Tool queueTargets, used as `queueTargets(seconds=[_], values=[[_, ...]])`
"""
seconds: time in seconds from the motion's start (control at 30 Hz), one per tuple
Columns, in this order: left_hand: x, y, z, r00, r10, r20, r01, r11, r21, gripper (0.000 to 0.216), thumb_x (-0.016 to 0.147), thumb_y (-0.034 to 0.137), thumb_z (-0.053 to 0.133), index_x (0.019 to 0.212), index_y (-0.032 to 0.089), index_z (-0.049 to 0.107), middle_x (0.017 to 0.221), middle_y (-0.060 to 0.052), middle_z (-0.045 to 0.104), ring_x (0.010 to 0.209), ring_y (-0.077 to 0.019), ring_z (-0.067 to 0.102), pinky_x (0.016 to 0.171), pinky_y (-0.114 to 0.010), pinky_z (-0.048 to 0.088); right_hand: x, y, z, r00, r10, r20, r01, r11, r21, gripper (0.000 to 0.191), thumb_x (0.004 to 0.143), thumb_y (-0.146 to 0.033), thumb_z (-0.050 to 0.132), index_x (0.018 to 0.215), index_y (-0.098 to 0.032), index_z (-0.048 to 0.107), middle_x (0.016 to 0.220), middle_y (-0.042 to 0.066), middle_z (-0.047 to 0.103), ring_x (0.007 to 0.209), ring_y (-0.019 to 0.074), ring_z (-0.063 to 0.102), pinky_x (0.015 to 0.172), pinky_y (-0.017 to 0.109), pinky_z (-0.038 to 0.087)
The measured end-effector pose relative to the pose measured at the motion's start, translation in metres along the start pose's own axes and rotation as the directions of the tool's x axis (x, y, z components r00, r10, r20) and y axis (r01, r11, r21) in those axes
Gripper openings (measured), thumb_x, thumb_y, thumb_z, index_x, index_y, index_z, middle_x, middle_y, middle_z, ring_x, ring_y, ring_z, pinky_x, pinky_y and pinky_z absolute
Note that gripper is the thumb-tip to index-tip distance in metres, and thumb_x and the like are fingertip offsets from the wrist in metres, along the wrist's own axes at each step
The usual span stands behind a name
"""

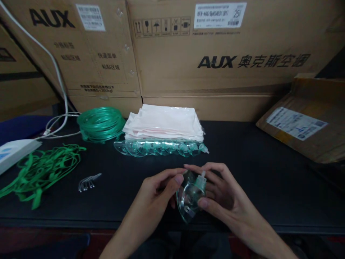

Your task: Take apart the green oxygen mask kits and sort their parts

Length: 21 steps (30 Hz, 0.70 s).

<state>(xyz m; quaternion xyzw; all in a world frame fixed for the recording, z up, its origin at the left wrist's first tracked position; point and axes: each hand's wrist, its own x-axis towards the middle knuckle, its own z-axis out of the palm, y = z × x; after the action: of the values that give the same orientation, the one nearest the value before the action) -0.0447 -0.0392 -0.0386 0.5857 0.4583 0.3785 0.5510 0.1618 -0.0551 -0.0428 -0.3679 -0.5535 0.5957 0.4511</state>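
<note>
Both of my hands hold one clear green-tinted plastic mask (190, 197) with a small white port on top, just above the near edge of the black table (256, 172). My left hand (156, 189) grips its left side, thumb pressed on the rim. My right hand (218, 190) cups it from the right, fingers curled round the back. A row of several nested clear masks (160, 147) lies on its side further back, in front of a stack of white plastic bags (164, 122).
A coil of green tubing (101, 124) sits at the back left. Loose green elastic straps (40, 169) lie at the left, with small clear clips (88, 181) beside them. White cables and a white box (13, 151) are at far left. Large cardboard boxes (215, 54) wall the back.
</note>
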Motion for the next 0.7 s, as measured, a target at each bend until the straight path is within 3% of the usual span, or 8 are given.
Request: queueTargets(seconds=[0.07,0.17,0.33,0.47,0.63,0.7], values=[[0.0,0.0,0.0,1.0,0.004,-0.029,-0.005,1.0,-0.018,0.044,0.097,0.049,0.06,0.125,0.017,0.073,0.086,-0.004,0.074,0.068,-0.014,0.059,0.061,-0.022,0.049,0.003,0.0,0.0,0.999,-0.002,-0.043,0.004,0.999,0.049,0.038,0.088,-0.035,0.083,0.112,-0.032,0.054,0.127,0.004,0.071,0.098,0.0166,0.074,0.088,0.032,0.062],[-0.002,0.002,0.001,0.999,0.009,-0.033,-0.011,0.999,-0.046,0.043,0.097,0.05,0.062,0.12,0.017,0.078,0.085,-0.005,0.076,0.074,-0.0164,0.064,0.068,-0.024,0.054,0.008,0.002,-0.001,0.982,-0.031,-0.185,0.048,0.995,0.091,0.041,0.083,-0.037,0.087,0.103,-0.029,0.053,0.105,0.0,0.075,0.087,0.0134,0.075,0.077,0.023,0.061],[-0.004,0.004,0.002,0.999,0.029,0.025,-0.026,0.996,-0.088,0.028,0.093,0.042,0.07,0.107,0.022,0.083,0.104,-0.005,0.08,0.099,-0.0209,0.07,0.089,-0.026,0.054,0.013,0.009,0.002,0.921,-0.106,-0.376,0.117,0.993,0.007,0.046,0.074,-0.041,0.093,0.093,-0.027,0.054,0.094,-0.003,0.076,0.079,0.0096,0.073,0.069,0.015,0.059],[-0.001,0.001,0.001,1.0,0.015,0.003,-0.015,0.99,-0.142,0.024,0.09,0.037,0.073,0.107,0.023,0.083,0.104,-0.004,0.081,0.099,-0.0207,0.072,0.089,-0.026,0.055,0.013,0.011,0.007,0.906,-0.16,-0.391,0.139,0.987,-0.082,0.044,0.071,-0.042,0.094,0.084,-0.025,0.055,0.09,-0.003,0.074,0.08,0.0093,0.072,0.071,0.014,0.058],[0.004,0.004,0.001,1.0,-0.009,-0.009,0.008,0.988,-0.152,0.027,0.09,0.039,0.071,0.103,0.019,0.084,0.099,-0.005,0.082,0.093,-0.0209,0.073,0.084,-0.027,0.058,0.013,0.014,0.005,0.9,-0.183,-0.395,0.155,0.983,-0.101,0.044,0.071,-0.036,0.094,0.078,-0.024,0.052,0.106,-0.001,0.075,0.095,0.0114,0.074,0.082,0.015,0.058],[0.005,0.005,0.002,1.0,-0.018,-0.011,0.016,0.988,-0.157,0.028,0.09,0.039,0.071,0.102,0.018,0.084,0.099,-0.006,0.082,0.089,-0.0205,0.073,0.079,-0.027,0.059,0.013,0.015,0.004,0.898,-0.199,-0.392,0.166,0.979,-0.117,0.042,0.073,-0.034,0.093,0.081,-0.026,0.052,0.103,-0.002,0.076,0.094,0.0112,0.075,0.082,0.015,0.058]])
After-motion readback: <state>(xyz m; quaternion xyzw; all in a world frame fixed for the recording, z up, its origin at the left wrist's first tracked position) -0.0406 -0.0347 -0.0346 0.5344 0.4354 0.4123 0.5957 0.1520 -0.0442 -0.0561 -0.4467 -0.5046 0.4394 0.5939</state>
